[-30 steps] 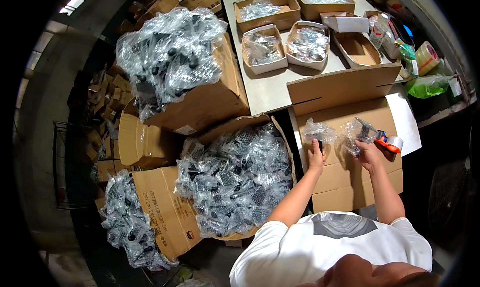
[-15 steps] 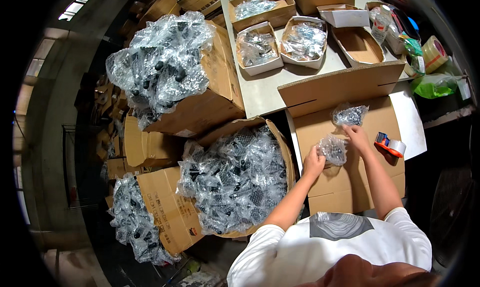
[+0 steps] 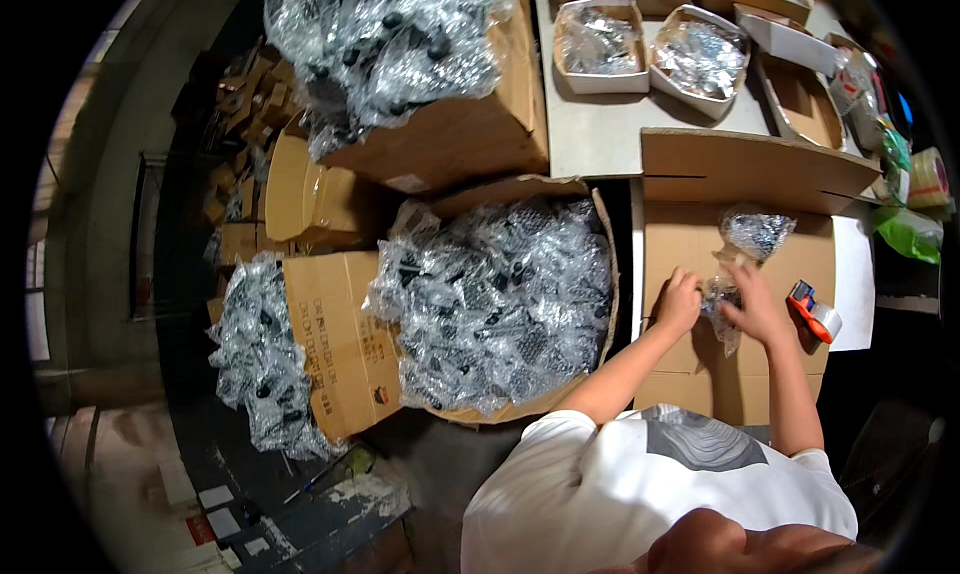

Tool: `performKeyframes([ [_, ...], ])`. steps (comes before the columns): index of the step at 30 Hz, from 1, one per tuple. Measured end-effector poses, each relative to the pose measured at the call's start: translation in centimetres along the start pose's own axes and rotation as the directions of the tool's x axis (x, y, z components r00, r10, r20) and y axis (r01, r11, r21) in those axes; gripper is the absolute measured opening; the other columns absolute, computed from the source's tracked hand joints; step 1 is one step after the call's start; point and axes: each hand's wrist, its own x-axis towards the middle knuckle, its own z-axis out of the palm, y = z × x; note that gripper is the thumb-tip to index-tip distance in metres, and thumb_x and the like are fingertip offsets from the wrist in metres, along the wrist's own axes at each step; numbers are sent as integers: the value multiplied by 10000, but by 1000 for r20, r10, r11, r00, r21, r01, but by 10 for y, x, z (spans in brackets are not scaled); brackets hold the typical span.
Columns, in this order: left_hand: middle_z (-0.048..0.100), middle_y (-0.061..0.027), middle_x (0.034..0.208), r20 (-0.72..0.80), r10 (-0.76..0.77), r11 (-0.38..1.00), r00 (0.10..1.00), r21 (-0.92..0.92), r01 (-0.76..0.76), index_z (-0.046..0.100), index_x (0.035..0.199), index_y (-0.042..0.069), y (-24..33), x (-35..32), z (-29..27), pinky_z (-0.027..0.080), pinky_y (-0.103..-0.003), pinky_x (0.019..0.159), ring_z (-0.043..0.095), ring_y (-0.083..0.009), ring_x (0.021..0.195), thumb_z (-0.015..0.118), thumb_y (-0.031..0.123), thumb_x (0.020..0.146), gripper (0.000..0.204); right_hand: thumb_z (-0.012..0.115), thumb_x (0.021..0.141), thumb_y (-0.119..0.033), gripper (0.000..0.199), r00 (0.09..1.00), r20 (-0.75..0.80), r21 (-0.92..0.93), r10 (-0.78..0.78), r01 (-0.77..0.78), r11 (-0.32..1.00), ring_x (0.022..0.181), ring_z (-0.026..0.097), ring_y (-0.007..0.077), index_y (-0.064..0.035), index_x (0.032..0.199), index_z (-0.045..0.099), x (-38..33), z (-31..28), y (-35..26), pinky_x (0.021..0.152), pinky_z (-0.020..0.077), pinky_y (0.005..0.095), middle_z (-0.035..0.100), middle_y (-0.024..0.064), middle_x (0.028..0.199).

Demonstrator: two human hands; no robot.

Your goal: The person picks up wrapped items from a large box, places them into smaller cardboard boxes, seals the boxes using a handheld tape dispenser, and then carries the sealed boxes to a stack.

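A small dark item in clear bubble wrap (image 3: 722,319) lies on the flattened cardboard (image 3: 690,239) in front of me. My left hand (image 3: 682,302) grips its left edge with curled fingers. From the right, my right hand (image 3: 754,304) closes over the same package, its fingers slightly blurred and hiding part of it. Just beyond rests a second bubble-wrapped item (image 3: 757,234), touched by neither hand. An orange tape dispenser with a silver roll (image 3: 816,314) lies to the right of my right hand.
Left of me stands a large carton (image 3: 612,304) heaped with bubble-wrapped dark parts (image 3: 500,304). Another full carton (image 3: 440,139) is behind it. Small white boxes (image 3: 610,84) of bagged parts stand on the table. The cardboard's far flap (image 3: 750,164) is raised.
My head view has turned, shifting the scene rightward in the picture. My right hand has come nearer from beside the far package onto the near one, which now looks flatter and narrower.
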Motion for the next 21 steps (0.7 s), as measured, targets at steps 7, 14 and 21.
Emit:
performKeyframes([
  [7,524,-172,1039,-360,113,969,926,245,-23,557,967,0,-2,16,-103,398,-413,900,484,-341,1041,438,-30,695,299,469,823,-121,214,900,257,-677,352,-92,730,1027,548,255,-124,960,633,-8,35,-19,1038,246,574,615,82,1048],
  [14,574,-131,1064,-3,-125,712,992,696,92,487,1122,82,-112,-33,-178,285,-470,1000,541,-284,1053,567,-17,688,452,504,816,-134,268,923,-362,-566,129,-327,757,1138,467,276,-99,1066,594,19,44,18,1043,210,592,546,116,1151],
  [21,572,-117,1117,298,-101,804,949,586,-99,447,1205,107,-103,-20,-211,347,-440,964,520,-286,1096,646,30,650,594,717,664,-112,434,959,-245,-188,-144,99,977,1104,441,349,-65,1065,556,1,21,-76,959,357,458,495,174,1121],
])
